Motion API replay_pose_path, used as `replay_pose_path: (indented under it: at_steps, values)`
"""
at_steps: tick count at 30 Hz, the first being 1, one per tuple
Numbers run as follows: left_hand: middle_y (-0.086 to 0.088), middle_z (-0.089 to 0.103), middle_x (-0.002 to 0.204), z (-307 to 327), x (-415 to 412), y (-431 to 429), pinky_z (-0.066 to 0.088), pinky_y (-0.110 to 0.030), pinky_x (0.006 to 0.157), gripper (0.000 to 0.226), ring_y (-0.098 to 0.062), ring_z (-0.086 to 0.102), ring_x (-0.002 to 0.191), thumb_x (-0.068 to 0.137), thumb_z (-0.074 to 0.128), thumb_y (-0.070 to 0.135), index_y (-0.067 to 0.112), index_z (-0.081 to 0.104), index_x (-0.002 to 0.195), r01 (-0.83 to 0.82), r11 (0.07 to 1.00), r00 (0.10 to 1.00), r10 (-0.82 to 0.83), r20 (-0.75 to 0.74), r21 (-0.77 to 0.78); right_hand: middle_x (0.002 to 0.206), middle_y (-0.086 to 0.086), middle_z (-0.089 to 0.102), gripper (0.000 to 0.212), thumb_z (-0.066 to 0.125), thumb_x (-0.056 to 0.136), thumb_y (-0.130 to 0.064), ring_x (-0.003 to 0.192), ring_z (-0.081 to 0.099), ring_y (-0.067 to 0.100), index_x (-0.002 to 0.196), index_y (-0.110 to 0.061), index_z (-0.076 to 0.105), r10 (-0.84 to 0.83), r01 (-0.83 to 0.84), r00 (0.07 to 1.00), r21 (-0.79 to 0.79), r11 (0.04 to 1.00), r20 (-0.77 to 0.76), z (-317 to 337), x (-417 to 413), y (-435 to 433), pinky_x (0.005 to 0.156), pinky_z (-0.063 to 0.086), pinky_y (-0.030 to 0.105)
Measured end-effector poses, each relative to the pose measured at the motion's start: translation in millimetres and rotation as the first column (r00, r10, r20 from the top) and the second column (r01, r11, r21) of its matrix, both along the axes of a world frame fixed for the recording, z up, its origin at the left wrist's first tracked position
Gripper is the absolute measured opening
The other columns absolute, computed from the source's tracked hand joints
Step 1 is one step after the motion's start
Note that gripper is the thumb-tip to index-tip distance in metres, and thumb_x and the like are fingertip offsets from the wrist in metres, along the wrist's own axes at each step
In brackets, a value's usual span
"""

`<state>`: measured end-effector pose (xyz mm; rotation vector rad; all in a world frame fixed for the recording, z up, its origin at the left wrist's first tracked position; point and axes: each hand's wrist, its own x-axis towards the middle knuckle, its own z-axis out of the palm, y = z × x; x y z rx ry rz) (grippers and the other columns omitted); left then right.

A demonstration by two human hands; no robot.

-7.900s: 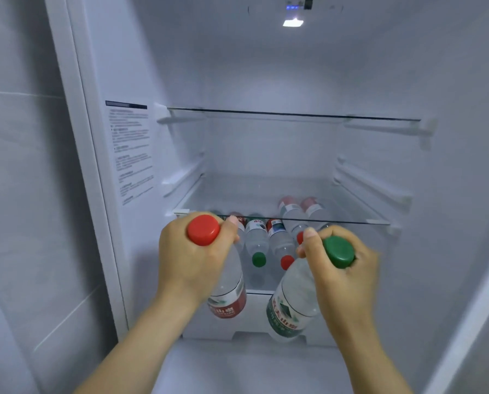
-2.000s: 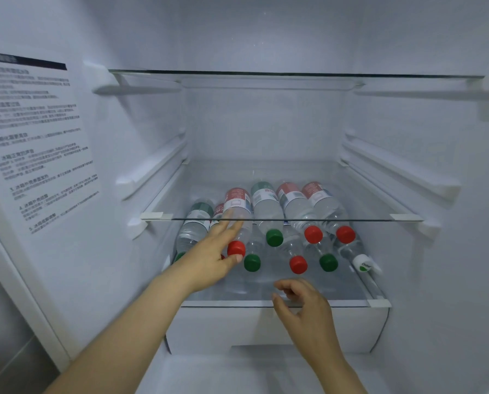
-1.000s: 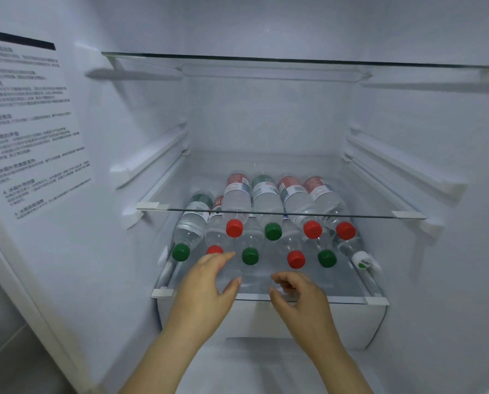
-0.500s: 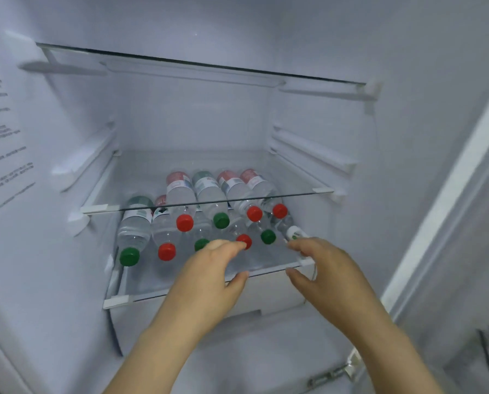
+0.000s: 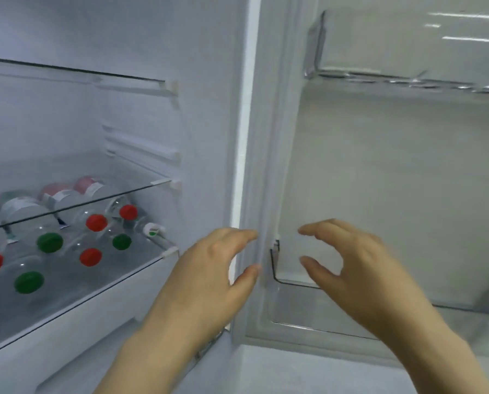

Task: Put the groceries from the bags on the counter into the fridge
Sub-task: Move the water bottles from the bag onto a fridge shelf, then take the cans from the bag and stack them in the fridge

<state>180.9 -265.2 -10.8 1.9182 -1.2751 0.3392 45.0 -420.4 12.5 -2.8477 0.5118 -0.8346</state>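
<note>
1. View has swung right, so the bottles (image 5: 67, 240) that sat dead centre a second ago are now off at the left edge, a bit blurry.
2. The open door (image 5: 394, 180) with its clear bins fills the right half now; before it was barely a sliver.
3. Both hands have pulled back off the shelf (image 5: 101, 277). Left hand (image 5: 209, 277) is now in front of the fridge's edge, right hand (image 5: 360, 268) in front of the door, both empty with fingers loosely curled.

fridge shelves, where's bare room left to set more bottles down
Free: the glass shelf above the bottles, the top shelf, and the door bin by the right hand. Crowded: the lower shelf, packed with bottles.
</note>
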Motion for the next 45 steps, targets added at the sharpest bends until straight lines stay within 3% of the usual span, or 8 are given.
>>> replay_pose_path:
  at_steps: [6,12,20,25,30,38,42,45]
  values:
    - [0.031,0.047,0.109,13.5,-41.1,-68.0,0.022,0.009,0.085,0.039,0.008,0.044,0.111,0.088,0.058,0.04,0.035,0.056,0.126,0.187,0.982,0.982,-0.186,0.041,-0.026,0.112,-0.021,0.062,0.034,0.066,0.085,-0.035,0.104,0.054,0.001,0.118,-0.032,0.063,-0.21,0.211,0.977,-0.009,0.978,0.027,11.4,-69.2,-39.5,0.081,0.035,0.015]
    - [0.019,0.059,0.116,14.9,-93.4,-136.4,0.022,0.007,0.086,0.039,0.005,0.044,0.109,0.085,0.057,0.041,0.031,0.061,0.123,0.362,0.932,0.931,-0.362,0.046,0.005,0.111,-0.017,0.065,0.034,0.07,0.081,-0.033,0.1,0.063,0.009,0.114,-0.029,0.066,-0.407,0.406,0.912,0.027,0.913,0.05,9.4,-137.9,-76.8,0.081,0.041,0.02]
    - [0.021,0.057,0.12,13.0,-153.4,-195.5,0.028,0.002,0.086,0.038,0.005,0.047,0.109,0.088,0.06,0.037,0.033,0.058,0.126,0.612,0.79,0.789,-0.613,0.048,0.034,0.108,-0.018,0.065,0.035,0.066,0.083,-0.036,0.095,0.062,0.005,0.117,-0.028,0.064,-0.64,0.638,0.767,0.05,0.768,0.049,1.0,-217.1,-79.3,0.08,0.054,0.028]
    - [0.023,0.056,0.122,9.7,-187.6,-222.0,0.034,-0.002,0.085,0.04,0.007,0.049,0.11,0.087,0.06,0.039,0.036,0.056,0.127,0.767,0.64,0.639,-0.769,0.029,0.048,0.114,-0.021,0.062,0.037,0.065,0.084,-0.039,0.102,0.056,-0.003,0.121,-0.031,0.062,-0.811,0.808,0.584,0.08,0.584,0.023,-7.4,-256.0,-56.6,0.088,0.041,0.014]
    - [0.026,0.053,0.121,5.4,-221.0,-234.0,0.03,0.002,0.081,0.042,0.011,0.044,0.105,0.089,0.057,0.041,0.038,0.051,0.13,0.913,0.405,0.405,-0.914,0.004,0.05,0.104,-0.027,0.058,0.034,0.068,0.083,-0.035,0.096,0.055,-0.005,0.116,-0.031,0.065,-0.942,0.928,0.334,0.16,0.336,0.041,-15.7,-279.1,-9.2,0.078,0.036,0.003]
    - [0.032,0.043,0.116,-23.7,-265.1,-220.3,0.03,0.004,0.076,0.041,0.013,0.038,0.1,0.091,0.053,0.043,0.042,0.046,0.132,0.995,0.065,0.071,-0.995,-0.072,0.078,0.101,-0.031,0.058,0.031,0.067,0.081,-0.037,0.095,0.053,-0.015,0.111,-0.034,0.065,-0.997,0.965,-0.063,0.258,-0.052,0.034,-42.0,-284.3,78.5,0.079,0.035,0.003]
    - [0.027,0.049,0.125,-28.4,-290.9,-202.4,0.032,-0.007,0.093,0.042,0.01,0.043,0.113,0.091,0.054,0.042,0.038,0.047,0.133,0.991,-0.089,-0.08,-0.992,-0.092,0.098,0.103,-0.033,0.057,0.03,0.066,0.083,-0.038,0.097,0.052,-0.016,0.113,-0.039,0.062,-0.978,0.935,-0.21,0.295,-0.195,0.02,-47.4,-291.9,114.2,0.081,0.036,0.006]
    - [0.025,0.049,0.127,-28.0,-315.0,-192.3,0.032,-0.008,0.095,0.044,0.009,0.043,0.116,0.092,0.053,0.041,0.037,0.046,0.134,0.981,-0.171,-0.161,-0.981,-0.104,0.096,0.104,-0.031,0.057,0.03,0.066,0.084,-0.037,0.098,0.052,-0.015,0.113,-0.038,0.062,-0.955,0.911,-0.296,0.309,-0.274,0.027,-44.1,-302.7,135.5,0.081,0.035,0.005]
